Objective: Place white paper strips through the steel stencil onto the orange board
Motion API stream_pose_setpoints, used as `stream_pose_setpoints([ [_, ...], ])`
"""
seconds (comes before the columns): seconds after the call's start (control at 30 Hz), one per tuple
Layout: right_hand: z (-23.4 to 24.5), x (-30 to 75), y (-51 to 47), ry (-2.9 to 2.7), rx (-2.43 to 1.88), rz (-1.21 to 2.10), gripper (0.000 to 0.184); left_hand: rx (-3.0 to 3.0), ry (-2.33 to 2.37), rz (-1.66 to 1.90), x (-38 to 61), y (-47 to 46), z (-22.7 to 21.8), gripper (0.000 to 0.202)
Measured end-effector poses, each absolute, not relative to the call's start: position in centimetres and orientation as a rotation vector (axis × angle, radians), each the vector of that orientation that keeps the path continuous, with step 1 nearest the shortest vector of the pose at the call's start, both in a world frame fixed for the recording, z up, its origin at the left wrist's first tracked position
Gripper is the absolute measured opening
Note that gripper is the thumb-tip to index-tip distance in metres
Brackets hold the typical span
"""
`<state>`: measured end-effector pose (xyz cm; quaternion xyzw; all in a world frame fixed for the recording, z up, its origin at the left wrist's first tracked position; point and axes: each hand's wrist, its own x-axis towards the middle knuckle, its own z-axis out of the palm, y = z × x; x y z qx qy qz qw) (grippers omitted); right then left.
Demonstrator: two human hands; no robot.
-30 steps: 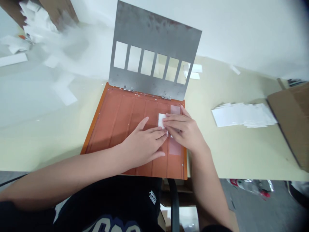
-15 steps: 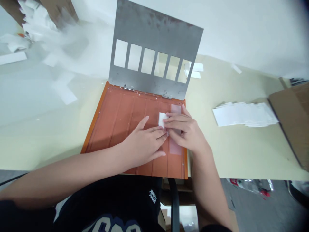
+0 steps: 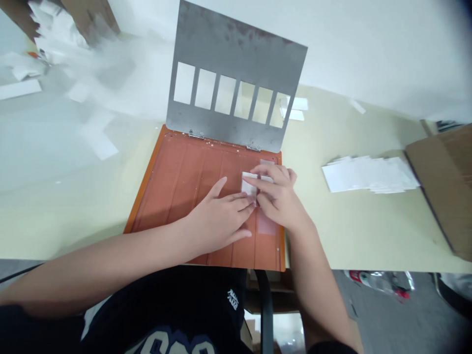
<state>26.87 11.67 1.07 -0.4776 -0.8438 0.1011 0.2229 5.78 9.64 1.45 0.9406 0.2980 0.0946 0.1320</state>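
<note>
An orange grooved base plate (image 3: 184, 187) lies on the table, with its grey metal lid (image 3: 236, 73) hinged up; the lid has several rectangular windows. My left hand (image 3: 217, 221) lies flat on the plate, fingers stretched toward a small white piece (image 3: 248, 183). My right hand (image 3: 278, 196) curls its fingers over that piece, pinching its edge. A pale translucent strip (image 3: 266, 223) lies in the plate's rightmost groove, partly under my right hand.
A fanned stack of white cards (image 3: 368, 174) lies to the right, beside a brown cardboard box (image 3: 442, 187). Loose white sheets (image 3: 55, 44) pile up at the far left. Two small white pieces (image 3: 297, 109) sit behind the lid.
My right hand's fingers have curled from flat into a pinch on the white piece, which has lifted slightly. My left hand has stayed in place.
</note>
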Motion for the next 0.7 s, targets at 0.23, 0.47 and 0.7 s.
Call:
stream_pose_setpoints([
  [0.23,1.1,27.5,11.7,-2.241,-1.367,0.243,0.031,2.694,0.825,0.267,5.7,9.7,1.5,0.045],
  [0.47,0.8,27.8,11.9,-2.174,-1.445,0.237,0.029,2.709,0.787,0.299,5.4,10.3,1.5,0.038],
  [0.7,0.5,27.4,12.0,-2.176,-1.509,0.207,0.025,2.723,0.733,0.304,5.4,10.8,1.7,0.031],
])
